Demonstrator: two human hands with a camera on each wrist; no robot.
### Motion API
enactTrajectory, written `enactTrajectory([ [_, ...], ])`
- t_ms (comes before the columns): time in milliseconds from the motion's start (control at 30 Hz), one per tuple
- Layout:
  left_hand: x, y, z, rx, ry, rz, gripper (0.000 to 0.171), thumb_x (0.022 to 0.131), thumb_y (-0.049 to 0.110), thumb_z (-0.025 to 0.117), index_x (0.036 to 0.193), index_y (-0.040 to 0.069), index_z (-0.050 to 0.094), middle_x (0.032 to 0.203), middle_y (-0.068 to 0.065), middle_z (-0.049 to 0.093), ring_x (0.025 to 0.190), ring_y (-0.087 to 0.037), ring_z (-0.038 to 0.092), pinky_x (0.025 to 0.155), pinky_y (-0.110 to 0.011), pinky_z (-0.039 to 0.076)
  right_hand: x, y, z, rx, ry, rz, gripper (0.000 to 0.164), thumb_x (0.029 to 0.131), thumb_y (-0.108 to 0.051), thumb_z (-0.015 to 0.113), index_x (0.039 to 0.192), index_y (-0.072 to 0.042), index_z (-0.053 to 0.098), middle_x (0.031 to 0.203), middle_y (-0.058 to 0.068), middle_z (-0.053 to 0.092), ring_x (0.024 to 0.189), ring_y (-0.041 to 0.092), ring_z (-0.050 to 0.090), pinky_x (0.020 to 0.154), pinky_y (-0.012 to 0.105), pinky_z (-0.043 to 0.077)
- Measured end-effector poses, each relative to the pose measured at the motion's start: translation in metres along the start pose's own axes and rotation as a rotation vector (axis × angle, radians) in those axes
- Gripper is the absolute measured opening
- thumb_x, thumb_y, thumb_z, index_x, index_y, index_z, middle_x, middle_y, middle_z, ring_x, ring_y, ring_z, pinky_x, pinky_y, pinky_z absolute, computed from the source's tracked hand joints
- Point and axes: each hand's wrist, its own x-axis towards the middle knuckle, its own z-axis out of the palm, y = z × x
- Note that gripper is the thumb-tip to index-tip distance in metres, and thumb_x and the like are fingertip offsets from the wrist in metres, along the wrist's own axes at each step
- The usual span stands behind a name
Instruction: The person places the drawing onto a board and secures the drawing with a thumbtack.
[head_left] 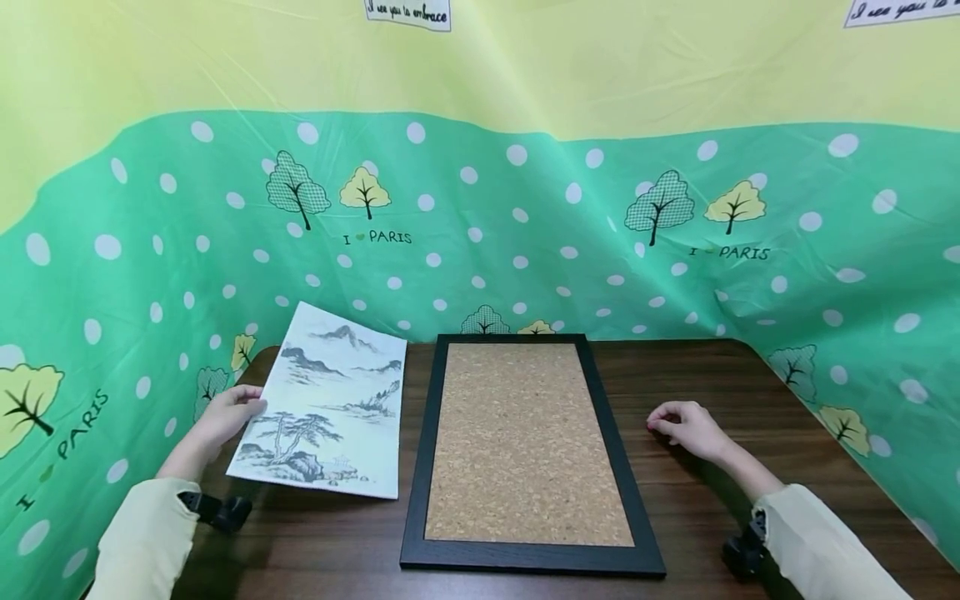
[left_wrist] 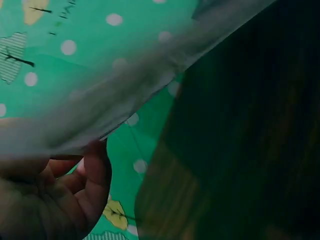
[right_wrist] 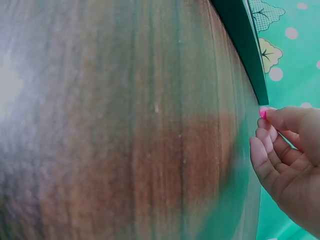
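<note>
Holding the ink-landscape sheet [head_left: 330,400] by its edge, left of the corkboard [head_left: 525,450]: left hand [head_left: 227,417] pinching paper, right hand [head_left: 690,427] pinching a pink bit [right_wrist: 263,113] right of the corkboard.
My left pinch should be light and edge-only to avoid creases; the sheet's corkboard side looks unsupported, so it may sag. Pink bit, maybe a pin, wants a small firm pinch; point not visible. Corkboard's dark frame [head_left: 536,559] lies between sheet and cork, could catch paper. Green patterned cloth [head_left: 480,250] hangs just beyond the corkboard; brown desk [head_left: 701,367] under it.
</note>
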Motion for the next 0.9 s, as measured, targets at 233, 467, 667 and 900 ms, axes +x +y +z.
enactTrajectory([
  [233,-0.006,0.028,0.007,-0.225,-0.010,-0.021,0.038,0.094,0.018,0.046,0.122,-0.006,0.040,0.093,-0.004,0.056,0.069,-0.009,0.059,0.061,-0.030,0.050,-0.002,0.003,0.000,0.004,0.002,0.008,0.013,0.090,-0.005,0.053,0.091,0.003,0.064,0.084,0.010,0.062,0.065,0.016,0.054,0.055,0.026,0.048],
  [467,0.030,0.004,0.057,-0.377,0.012,-0.013,0.031,0.089,0.025,0.058,0.113,0.007,0.054,0.087,0.000,0.060,0.070,-0.012,0.060,0.061,-0.028,0.049,-0.002,-0.004,0.001,0.040,-0.014,0.003,0.014,0.090,-0.004,0.052,0.092,0.004,0.063,0.085,0.011,0.061,0.066,0.017,0.054,0.057,0.027,0.049],
  [667,0.000,0.056,0.128,-0.439,0.036,-0.011,0.027,0.090,0.012,0.051,0.113,-0.002,0.051,0.092,-0.006,0.055,0.074,-0.011,0.055,0.065,-0.026,0.045,0.000,-0.010,0.002,0.053,-0.022,0.000,0.014,0.090,-0.006,0.053,0.093,0.005,0.063,0.086,0.012,0.061,0.067,0.017,0.053,0.057,0.027,0.049],
  [900,-0.037,0.105,0.195,-0.440,0.016,0.052,0.024,0.087,-0.001,0.047,0.107,-0.013,0.050,0.085,-0.010,0.053,0.067,-0.010,0.049,0.059,-0.023,0.042,-0.003,-0.005,0.004,0.090,-0.004,-0.072,0.014,0.089,-0.009,0.055,0.088,0.004,0.062,0.080,0.009,0.061,0.063,0.014,0.052,0.054,0.027,0.048],
])
